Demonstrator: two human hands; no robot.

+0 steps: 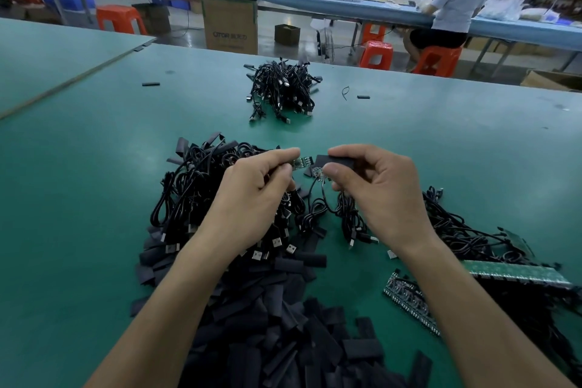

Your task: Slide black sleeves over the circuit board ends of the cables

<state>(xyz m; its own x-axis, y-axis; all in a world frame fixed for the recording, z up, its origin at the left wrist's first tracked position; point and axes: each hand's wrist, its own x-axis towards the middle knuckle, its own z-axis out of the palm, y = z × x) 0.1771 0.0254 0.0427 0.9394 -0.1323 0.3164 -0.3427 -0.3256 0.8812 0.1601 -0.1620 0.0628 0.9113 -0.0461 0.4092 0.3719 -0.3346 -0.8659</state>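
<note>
We hold both forearms stretched forward, with the hands facing each other. Our left hand (255, 186) pinches the small green circuit board (303, 163) by its cable end, between curled thumb and forefinger. Our right hand (378, 189) pinches the flat black tubular sleeve (335, 161) likewise, the sleeve mouth lying just beside the board's free end, between the two grips; we cannot tell whether they touch.

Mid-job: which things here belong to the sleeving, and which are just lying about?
Job: left hand pinching circuit board; right hand pinching black sleeve; sleeve pile; cable heap.
Lying about: loose tie; cardboard box; orange stool.
</note>
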